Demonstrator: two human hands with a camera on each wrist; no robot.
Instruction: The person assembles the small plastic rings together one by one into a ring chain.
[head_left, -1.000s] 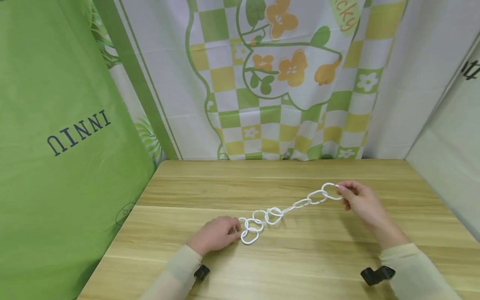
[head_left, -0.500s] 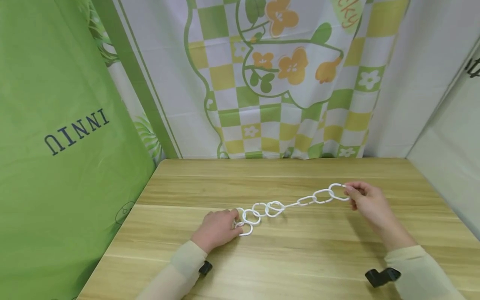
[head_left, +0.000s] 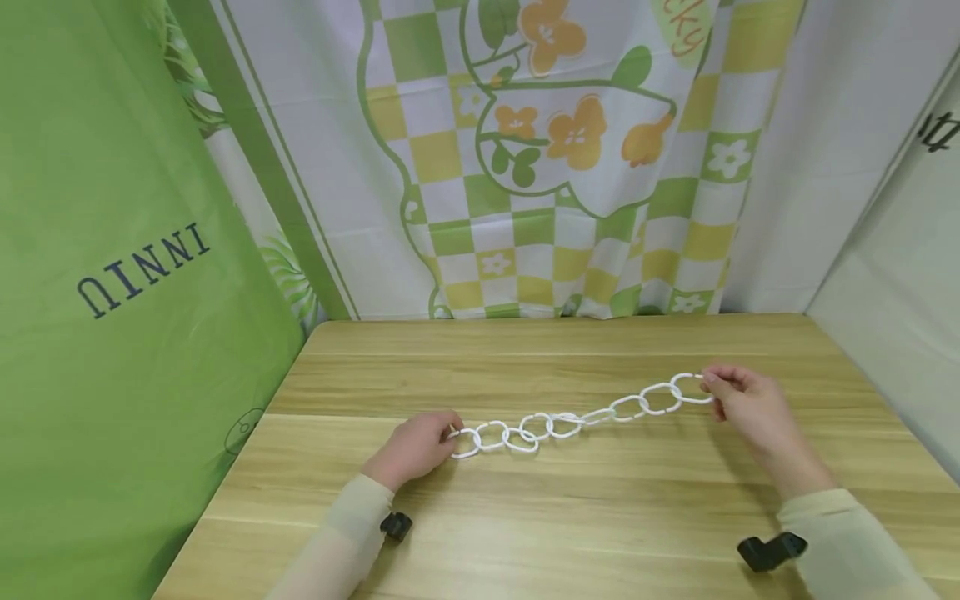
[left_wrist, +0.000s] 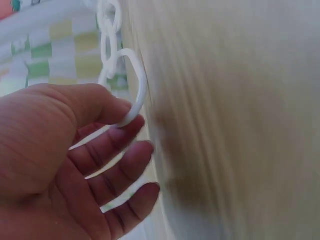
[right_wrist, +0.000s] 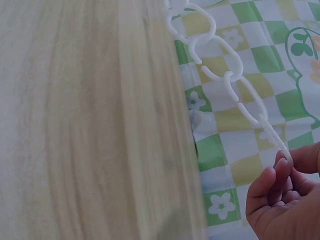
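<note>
Currently, a white plastic chain (head_left: 577, 417) is being held stretched between two hands above the wooden table (head_left: 600, 517). The end link at one side is being pinched by the left hand (head_left: 414, 447), thumb against curled fingers (left_wrist: 131, 129); the opposite end link is being pinched by the right hand (head_left: 750, 407) in the same manner. For a good result, tension is best applied evenly, and both pinches are being kept on the outermost links only. The chain is being seen as glossy oval links, interlocked in one nearly straight, slightly sagging line.
</note>
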